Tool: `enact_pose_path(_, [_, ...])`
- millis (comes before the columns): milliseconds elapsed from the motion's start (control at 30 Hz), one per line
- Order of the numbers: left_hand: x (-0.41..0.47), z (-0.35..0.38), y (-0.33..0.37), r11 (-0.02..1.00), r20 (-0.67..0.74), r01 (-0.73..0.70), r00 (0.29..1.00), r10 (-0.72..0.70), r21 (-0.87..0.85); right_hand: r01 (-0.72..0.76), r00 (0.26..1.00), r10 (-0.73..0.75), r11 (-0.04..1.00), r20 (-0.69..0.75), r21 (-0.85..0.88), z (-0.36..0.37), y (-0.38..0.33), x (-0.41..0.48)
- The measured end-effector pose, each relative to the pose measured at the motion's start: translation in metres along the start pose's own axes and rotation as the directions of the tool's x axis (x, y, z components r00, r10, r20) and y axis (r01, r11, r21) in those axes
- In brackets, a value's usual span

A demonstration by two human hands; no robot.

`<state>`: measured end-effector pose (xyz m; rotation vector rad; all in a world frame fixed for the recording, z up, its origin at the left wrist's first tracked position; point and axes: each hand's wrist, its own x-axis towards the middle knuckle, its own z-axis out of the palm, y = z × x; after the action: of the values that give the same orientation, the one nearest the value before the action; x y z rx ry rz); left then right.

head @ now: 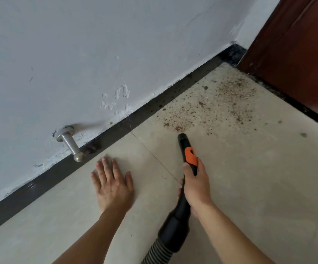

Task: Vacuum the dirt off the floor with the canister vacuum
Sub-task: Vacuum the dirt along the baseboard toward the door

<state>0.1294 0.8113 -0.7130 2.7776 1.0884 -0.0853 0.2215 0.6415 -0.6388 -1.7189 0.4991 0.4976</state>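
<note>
Gripping the vacuum nozzle (pixel 185 147), the right hand (pixel 195 184) aims at dirt (pixel 211 109) scattered just beyond; left hand (pixel 112 184) braces flat on the floor (pixel 268 178). Best sweep slowly, tip low.

Smooth matt floor tiles (pixel 249 178), brushed metal doorstop (pixel 70 143), flaking painted wall (pixel 78 54), probably plastic black nozzle (pixel 183 145).

we see a black vacuum nozzle (pixel 187 152) with an orange patch, and a hose (pixel 158 251) ribbed in grey and black. the floor (pixel 249 187) is pale beige tile with dark joint lines, speckled with brown dirt (pixel 221 107) toward its far right corner. along its far edge runs a black skirting (pixel 97 142) under a bluish white wall (pixel 78 54) flecked with white; the door stop (pixel 71 144) is silver, the door (pixel 297 54) dark red-brown.
</note>
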Motion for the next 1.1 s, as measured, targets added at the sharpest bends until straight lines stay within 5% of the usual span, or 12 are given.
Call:
enact_pose_path(300, [0.001, -0.005, 0.0, 1.0, 0.049, 0.019, 0.999, -0.018, -0.019, -0.113, 0.993, 0.108, 0.985, 0.047, 0.133, -0.003, -0.023, 0.039])
enact_pose_path(500, [0.004, -0.03, 0.006, 0.995, 0.291, -0.04, 0.957, 0.011, 0.095, -0.114, 0.969, 0.149, 0.978, -0.198, 0.176, -0.105, -0.011, 0.054])
enact_pose_path(667, [-0.028, -0.07, 0.071, 0.986, 0.551, -0.104, 0.819, 0.159, -0.131, -0.17, 0.959, 0.213, 0.96, -0.185, 0.222, -0.132, -0.045, 0.073])
enact_pose_path(867, [-0.067, -0.133, 0.188, 0.912, 0.805, 0.167, 0.547, 0.231, -0.375, -0.182, 0.956, 0.242, 0.933, -0.164, 0.311, -0.15, -0.087, 0.091])
enact_pose_path(1000, [-0.062, -0.151, 0.223, 0.896, 0.846, 0.224, 0.475, 0.244, -0.384, -0.215, 0.958, 0.271, 0.892, -0.089, 0.397, -0.168, -0.112, 0.111])
enact_pose_path(1100, [-0.047, -0.154, 0.234, 0.925, 0.81, 0.03, 0.495, 0.316, -0.379, -0.224, 0.962, 0.264, 0.909, -0.069, 0.351, -0.165, -0.124, 0.129])
